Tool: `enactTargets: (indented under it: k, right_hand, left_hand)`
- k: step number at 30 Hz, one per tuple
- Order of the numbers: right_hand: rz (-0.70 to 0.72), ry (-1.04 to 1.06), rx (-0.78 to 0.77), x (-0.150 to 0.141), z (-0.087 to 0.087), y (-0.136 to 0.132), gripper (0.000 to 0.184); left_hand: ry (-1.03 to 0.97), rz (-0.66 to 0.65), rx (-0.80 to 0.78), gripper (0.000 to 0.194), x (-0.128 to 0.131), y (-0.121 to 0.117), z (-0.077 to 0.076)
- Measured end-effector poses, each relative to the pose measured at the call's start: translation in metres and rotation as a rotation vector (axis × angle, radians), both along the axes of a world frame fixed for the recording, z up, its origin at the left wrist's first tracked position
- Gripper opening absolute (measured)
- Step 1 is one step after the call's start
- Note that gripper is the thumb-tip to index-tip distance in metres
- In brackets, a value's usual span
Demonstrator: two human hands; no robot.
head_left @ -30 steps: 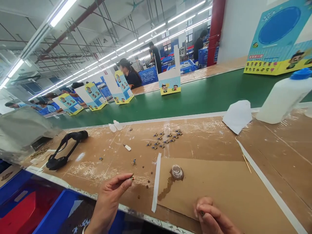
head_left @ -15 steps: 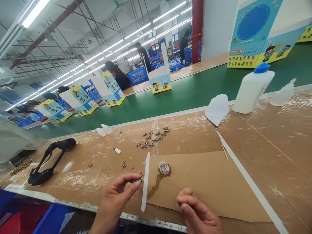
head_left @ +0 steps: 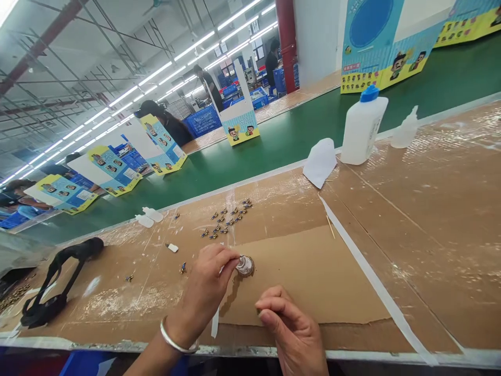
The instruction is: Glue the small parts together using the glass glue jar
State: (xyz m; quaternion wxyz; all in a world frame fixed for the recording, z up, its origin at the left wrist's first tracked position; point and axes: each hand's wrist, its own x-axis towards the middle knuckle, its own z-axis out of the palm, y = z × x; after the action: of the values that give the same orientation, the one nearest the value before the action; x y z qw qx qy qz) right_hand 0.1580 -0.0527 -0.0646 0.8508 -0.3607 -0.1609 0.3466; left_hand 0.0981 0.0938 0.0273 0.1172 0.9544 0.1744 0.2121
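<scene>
My left hand (head_left: 207, 290), with a silver bangle on the wrist, is pinched closed and its fingertips reach a small clear round dish (head_left: 246, 265) on a brown cardboard sheet (head_left: 313, 282); what it pinches is hidden. My right hand (head_left: 291, 334) rests closed near the bench's front edge, thumb against fingers, with something tiny between them that I cannot make out. Beyond the dish lies a cluster of several small blue-and-gold parts (head_left: 227, 218). Two more single parts (head_left: 182, 268) lie to the left.
A white bottle with a blue cap (head_left: 362, 128), a small clear squeeze bottle (head_left: 405, 130) and a white paper piece (head_left: 320, 161) stand at the bench's far edge. A black strap-like object (head_left: 55, 282) lies left. Behind runs a green conveyor (head_left: 297, 138) with printed boxes; other people work beyond.
My left hand has moved right and forward from the white tape strip to the clear dish. My right hand shifted left. The view has swung, so everything sits further left.
</scene>
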Motion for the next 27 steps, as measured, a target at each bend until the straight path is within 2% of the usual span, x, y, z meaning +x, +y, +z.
enactTargets:
  k: [3, 10, 15, 21, 27]
  right_hand:
    - [0.002, -0.009, -0.004, 0.000, 0.001, 0.000, 0.015]
    - [-0.032, 0.109, -0.014, -0.001, 0.017, -0.001, 0.022]
    - [-0.046, 0.118, -0.009, -0.001, 0.019, -0.001, 0.021]
    - [-0.034, 0.101, 0.008, 0.000, 0.019, -0.001, 0.021]
    - [-0.035, 0.106, 0.010, 0.001, 0.020, -0.002, 0.021]
  left_hand:
    - [0.030, -0.028, 0.075, 0.009, 0.003, 0.001, -0.001]
    - [0.080, -0.053, 0.197, 0.011, 0.005, 0.004, -0.003]
    - [0.097, -0.059, 0.255, 0.017, 0.005, 0.002, 0.000]
    - [0.100, -0.069, 0.268, 0.019, 0.006, 0.002, 0.001]
    - [0.102, -0.073, 0.196, 0.014, 0.006, 0.002, -0.001]
